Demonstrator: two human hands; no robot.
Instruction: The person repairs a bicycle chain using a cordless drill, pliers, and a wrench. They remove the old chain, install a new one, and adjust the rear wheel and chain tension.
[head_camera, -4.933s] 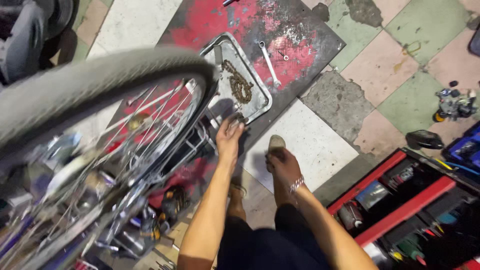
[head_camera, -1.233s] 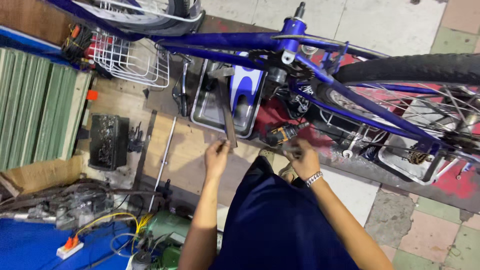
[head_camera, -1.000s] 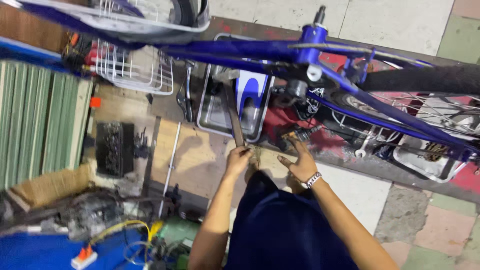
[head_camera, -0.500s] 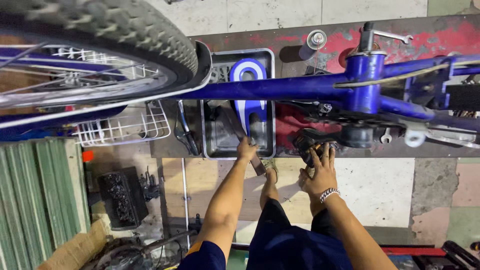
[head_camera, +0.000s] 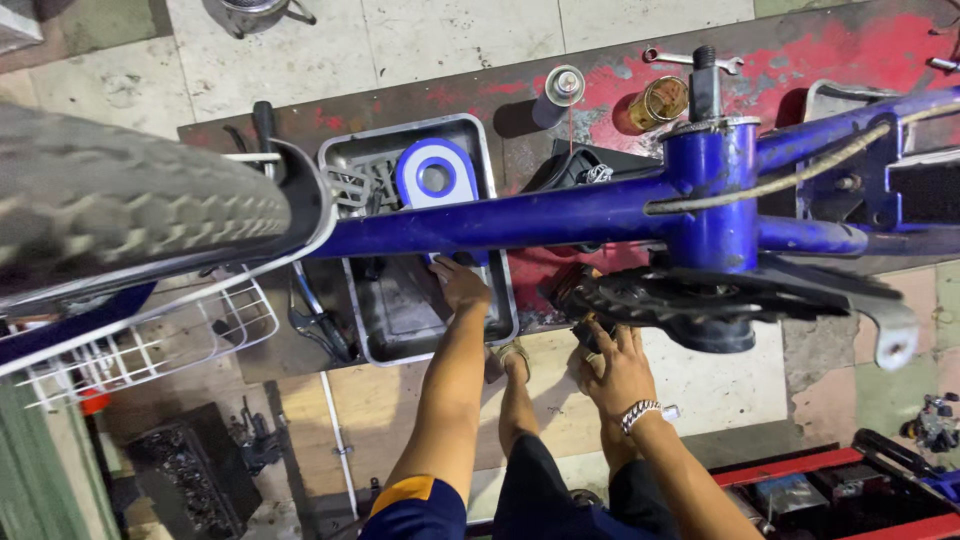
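Two bare hands low under glossy blue bike frame (head_camera: 520, 215). Left hand (head_camera: 458, 283) reaches into dented grey metal tray (head_camera: 500, 300), fingers hidden behind the frame tube, grip cannot tell. Right hand (head_camera: 612, 362), beaded wristband, fingers spread loose, touching a dark greasy part (head_camera: 572, 290) just under toothed black chainring (head_camera: 690, 295). Tray holds blue-white ring-shaped piece (head_camera: 436, 175) and tools. Knobby tyre (head_camera: 130, 205) at left, white wire basket (head_camera: 150, 340) below.
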